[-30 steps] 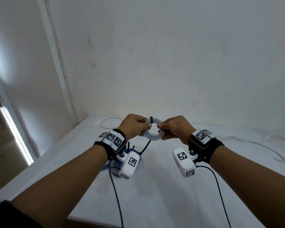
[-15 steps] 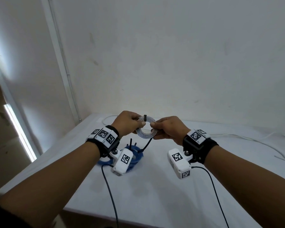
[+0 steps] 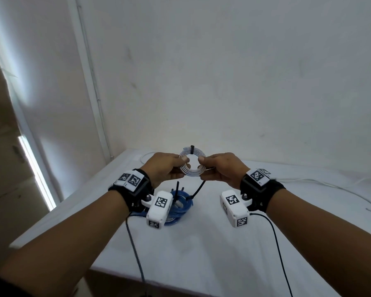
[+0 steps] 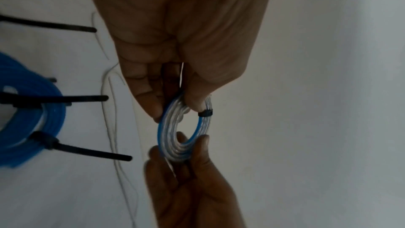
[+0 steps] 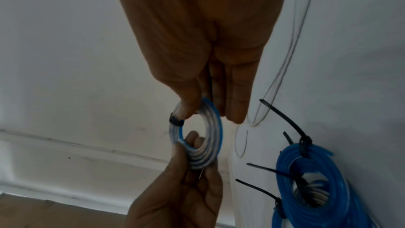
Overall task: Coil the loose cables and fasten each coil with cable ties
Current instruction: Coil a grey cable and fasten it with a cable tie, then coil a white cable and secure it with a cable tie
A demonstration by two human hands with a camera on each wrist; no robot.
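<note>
Small coil (image 3: 192,162) is pinched at opposite sides by left hand (image 3: 166,168) and right hand (image 3: 222,169), held upright above desk (image 3: 201,243), probably so a second tie (image 3: 198,188) can be cinched.

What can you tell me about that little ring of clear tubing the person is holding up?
The small coil is several turns of clear, plastic-looking tube with one blue turn along its edge, wound into a neat ring. A black cable tie cinches it at the top. It is held upright in the air above the white table, open centre facing the person. The left hand pinches its left side and the right hand its right side.
</note>
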